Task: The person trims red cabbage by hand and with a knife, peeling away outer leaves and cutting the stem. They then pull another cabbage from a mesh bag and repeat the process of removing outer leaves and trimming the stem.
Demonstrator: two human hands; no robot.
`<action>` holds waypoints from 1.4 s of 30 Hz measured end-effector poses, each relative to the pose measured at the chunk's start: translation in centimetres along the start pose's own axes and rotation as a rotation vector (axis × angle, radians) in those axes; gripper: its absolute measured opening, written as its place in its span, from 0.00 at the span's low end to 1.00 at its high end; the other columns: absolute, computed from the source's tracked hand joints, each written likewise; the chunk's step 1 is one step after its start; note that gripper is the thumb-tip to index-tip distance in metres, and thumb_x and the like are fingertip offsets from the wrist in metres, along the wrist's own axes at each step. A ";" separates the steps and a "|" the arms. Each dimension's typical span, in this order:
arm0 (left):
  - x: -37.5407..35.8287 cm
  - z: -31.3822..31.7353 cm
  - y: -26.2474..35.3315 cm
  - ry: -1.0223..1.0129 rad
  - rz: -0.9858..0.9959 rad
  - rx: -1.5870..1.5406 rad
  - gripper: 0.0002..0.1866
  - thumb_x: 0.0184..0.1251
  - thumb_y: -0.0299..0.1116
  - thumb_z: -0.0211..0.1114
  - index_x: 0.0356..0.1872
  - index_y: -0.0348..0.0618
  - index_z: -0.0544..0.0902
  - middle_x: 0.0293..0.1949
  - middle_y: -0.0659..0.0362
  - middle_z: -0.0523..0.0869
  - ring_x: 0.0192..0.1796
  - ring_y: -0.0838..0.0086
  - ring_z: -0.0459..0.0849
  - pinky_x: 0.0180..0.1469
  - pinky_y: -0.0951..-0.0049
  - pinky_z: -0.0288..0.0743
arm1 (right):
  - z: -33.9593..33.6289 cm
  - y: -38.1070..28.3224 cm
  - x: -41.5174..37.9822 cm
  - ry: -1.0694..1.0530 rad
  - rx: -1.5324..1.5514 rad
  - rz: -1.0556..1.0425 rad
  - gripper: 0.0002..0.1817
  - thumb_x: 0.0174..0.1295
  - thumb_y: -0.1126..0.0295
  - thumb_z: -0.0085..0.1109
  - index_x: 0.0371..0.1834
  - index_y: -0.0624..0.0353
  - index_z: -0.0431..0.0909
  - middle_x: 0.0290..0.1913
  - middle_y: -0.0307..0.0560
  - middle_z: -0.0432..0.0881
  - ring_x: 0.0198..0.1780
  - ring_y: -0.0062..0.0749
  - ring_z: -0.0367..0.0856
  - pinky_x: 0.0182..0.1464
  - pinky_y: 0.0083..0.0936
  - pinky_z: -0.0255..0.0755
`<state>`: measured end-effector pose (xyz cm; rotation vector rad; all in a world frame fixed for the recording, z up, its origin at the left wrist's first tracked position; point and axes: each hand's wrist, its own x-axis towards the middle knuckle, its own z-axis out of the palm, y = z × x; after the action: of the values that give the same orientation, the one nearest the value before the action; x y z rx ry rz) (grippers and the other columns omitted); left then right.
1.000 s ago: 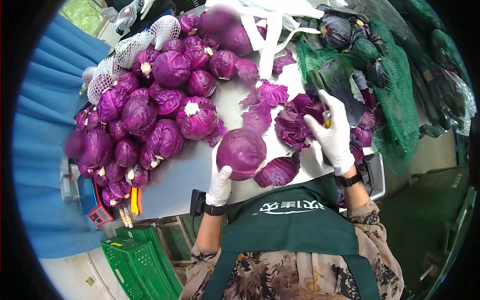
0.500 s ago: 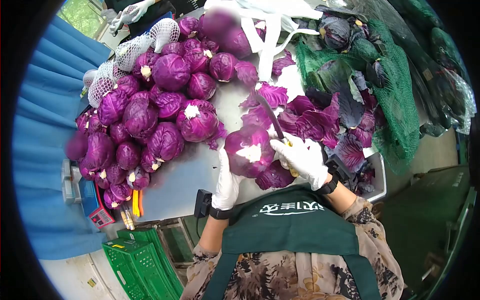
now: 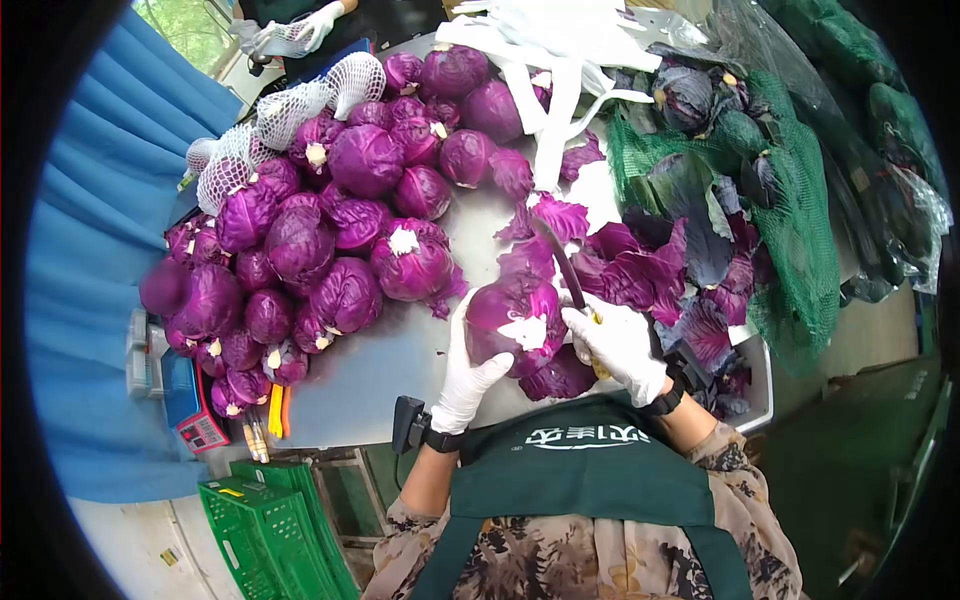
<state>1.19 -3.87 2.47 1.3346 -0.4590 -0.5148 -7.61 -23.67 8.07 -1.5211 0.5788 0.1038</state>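
A red cabbage point(image 3: 497, 313) with a pale cut stem end faces me near the table's front edge. My left hand point(image 3: 466, 372), in a white glove, grips its left side, thumb across the lower front. On the cabbage's right, my gloved right hand point(image 3: 622, 345) is closed around a knife point(image 3: 563, 262). Its dark, curved blade points away from me; the yellow handle is mostly hidden by the fingers. A loose purple leaf point(image 3: 558, 376) lies below the cabbage, by my right hand.
Many red cabbages point(image 3: 300, 245) are heaped at the left, with white foam net sleeves point(image 3: 290, 110) behind. Loose leaves point(image 3: 640, 265) and green netting point(image 3: 800, 210) lie right. White straps point(image 3: 545, 80) cover the back. Green crates point(image 3: 270, 530) stand below left. A person's gloved hand point(image 3: 318, 25) shows at the top.
My left thumb has come round onto the front of the cabbage, which has turned slightly. My right hand still holds the knife beside it. The whole view has shifted a little.
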 end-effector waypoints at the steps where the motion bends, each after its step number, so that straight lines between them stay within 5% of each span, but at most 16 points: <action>1: 0.0 -0.1 0.2 0.002 0.007 0.020 0.52 0.52 0.41 0.78 0.75 0.41 0.54 0.69 0.53 0.64 0.72 0.64 0.62 0.74 0.62 0.55 | -0.1 0.7 0.3 -0.003 -0.003 -0.012 0.21 0.68 0.66 0.60 0.63 0.59 0.76 0.25 0.35 0.79 0.24 0.15 0.74 0.27 0.16 0.68; 4: 0.2 0.3 1.0 0.029 0.073 0.148 0.52 0.48 0.38 0.79 0.74 0.40 0.58 0.69 0.52 0.66 0.72 0.63 0.64 0.74 0.63 0.55 | -0.7 4.9 2.8 0.239 -0.396 -0.463 0.31 0.56 0.55 0.71 0.65 0.42 0.74 0.44 0.45 0.87 0.40 0.28 0.88 0.43 0.25 0.79; 7: 0.5 -0.1 0.9 -0.034 0.072 0.289 0.51 0.47 0.35 0.80 0.73 0.38 0.60 0.70 0.51 0.65 0.73 0.64 0.62 0.75 0.62 0.53 | -0.6 1.9 2.4 0.056 -0.309 -0.692 0.38 0.52 0.61 0.76 0.68 0.53 0.70 0.60 0.50 0.79 0.59 0.33 0.79 0.62 0.28 0.72; 8: 0.3 0.1 1.2 -0.054 0.056 0.282 0.49 0.48 0.35 0.80 0.72 0.38 0.61 0.70 0.51 0.66 0.73 0.65 0.62 0.75 0.62 0.53 | -0.6 0.7 2.1 -0.063 -0.251 -0.532 0.40 0.52 0.64 0.76 0.70 0.57 0.68 0.67 0.52 0.72 0.66 0.35 0.72 0.68 0.31 0.66; 9: 0.3 0.0 1.1 -0.120 -0.020 0.265 0.49 0.50 0.34 0.80 0.73 0.39 0.60 0.71 0.50 0.65 0.73 0.65 0.62 0.75 0.62 0.54 | -0.4 0.4 3.2 -0.077 -0.304 -0.689 0.38 0.55 0.66 0.74 0.70 0.55 0.68 0.53 0.45 0.81 0.51 0.26 0.80 0.55 0.24 0.75; 11: 0.3 0.0 0.6 -0.126 -0.068 0.322 0.50 0.50 0.34 0.80 0.73 0.39 0.58 0.71 0.50 0.65 0.73 0.65 0.61 0.75 0.62 0.56 | -2.0 -0.8 3.6 -0.379 -0.218 -0.039 0.38 0.57 0.73 0.69 0.73 0.55 0.65 0.38 0.36 0.81 0.35 0.15 0.77 0.39 0.15 0.74; 12: 0.4 0.2 0.8 -0.126 -0.055 0.319 0.50 0.50 0.34 0.80 0.73 0.39 0.58 0.71 0.50 0.65 0.73 0.65 0.61 0.75 0.62 0.56 | -1.9 -0.1 3.7 -0.413 -0.071 -0.087 0.33 0.60 0.68 0.70 0.70 0.52 0.70 0.27 0.25 0.68 0.24 0.08 0.64 0.26 0.12 0.62; 17: 0.6 0.4 1.0 -0.068 -0.027 0.073 0.48 0.54 0.31 0.77 0.73 0.41 0.57 0.71 0.50 0.65 0.72 0.65 0.64 0.70 0.66 0.63 | -1.7 4.6 4.9 -0.350 0.126 -0.107 0.24 0.67 0.68 0.61 0.66 0.55 0.73 0.26 0.30 0.75 0.21 0.12 0.65 0.24 0.13 0.61; 19: 0.5 0.2 3.4 -0.065 -0.070 0.087 0.47 0.55 0.30 0.76 0.74 0.42 0.57 0.71 0.50 0.65 0.72 0.66 0.65 0.68 0.68 0.64 | -1.8 6.2 5.2 -0.360 0.516 -0.055 0.13 0.70 0.63 0.56 0.51 0.58 0.78 0.25 0.33 0.76 0.19 0.14 0.66 0.22 0.15 0.60; 20: 0.5 0.1 4.2 -0.061 -0.119 0.102 0.47 0.55 0.30 0.75 0.74 0.43 0.57 0.71 0.50 0.65 0.71 0.67 0.65 0.66 0.69 0.66 | -1.9 6.2 5.0 -0.413 0.606 -0.089 0.16 0.72 0.54 0.53 0.35 0.55 0.76 0.22 0.36 0.74 0.17 0.18 0.65 0.20 0.18 0.59; 23: 0.8 -0.6 3.5 -0.141 -0.075 -0.144 0.47 0.55 0.30 0.75 0.74 0.41 0.56 0.72 0.50 0.65 0.73 0.66 0.65 0.63 0.71 0.66 | -0.6 7.2 5.0 -0.117 0.994 0.153 0.22 0.72 0.46 0.51 0.28 0.51 0.73 0.18 0.35 0.68 0.15 0.21 0.62 0.19 0.20 0.58; 24: 1.0 -0.2 3.2 -0.170 0.079 0.037 0.51 0.52 0.35 0.78 0.75 0.39 0.54 0.74 0.49 0.62 0.75 0.61 0.61 0.68 0.66 0.63 | -1.3 7.1 4.8 -0.291 1.046 0.165 0.25 0.71 0.41 0.48 0.27 0.49 0.72 0.15 0.35 0.64 0.15 0.23 0.62 0.19 0.21 0.58; 27: 0.4 2.5 2.3 -0.014 0.393 0.729 0.57 0.50 0.40 0.80 0.76 0.39 0.50 0.76 0.47 0.54 0.76 0.60 0.57 0.72 0.61 0.59 | -0.8 6.7 4.5 -0.299 0.999 -0.013 0.25 0.71 0.41 0.48 0.26 0.50 0.72 0.15 0.35 0.63 0.15 0.23 0.61 0.19 0.20 0.57; 32: 1.0 4.7 -0.6 0.127 0.282 0.079 0.73 0.36 0.36 0.87 0.77 0.51 0.37 0.71 0.51 0.56 0.73 0.61 0.61 0.75 0.55 0.56 | 0.7 4.1 1.8 -0.218 0.796 -0.136 0.22 0.75 0.50 0.46 0.31 0.57 0.72 0.20 0.42 0.70 0.18 0.24 0.65 0.21 0.21 0.60; 35: 1.3 3.8 -0.4 0.141 0.254 0.013 0.70 0.35 0.35 0.87 0.77 0.48 0.42 0.69 0.53 0.59 0.72 0.62 0.62 0.74 0.57 0.58 | 1.4 2.9 0.2 -0.172 0.795 -0.097 0.15 0.74 0.59 0.49 0.36 0.60 0.74 0.26 0.45 0.75 0.18 0.25 0.67 0.21 0.23 0.63; 42: 2.1 0.2 -1.9 0.192 0.003 -0.408 0.42 0.65 0.41 0.69 0.74 0.43 0.54 0.68 0.53 0.69 0.69 0.64 0.69 0.73 0.61 0.61 | -0.4 3.0 1.6 -0.115 0.587 -0.049 0.26 0.76 0.51 0.42 0.59 0.61 0.76 0.35 0.43 0.82 0.18 0.19 0.67 0.21 0.19 0.64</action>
<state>2.54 -5.57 0.64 0.9780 -0.1832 -0.4439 -7.59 -24.26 4.70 -0.9508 0.4289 -0.0180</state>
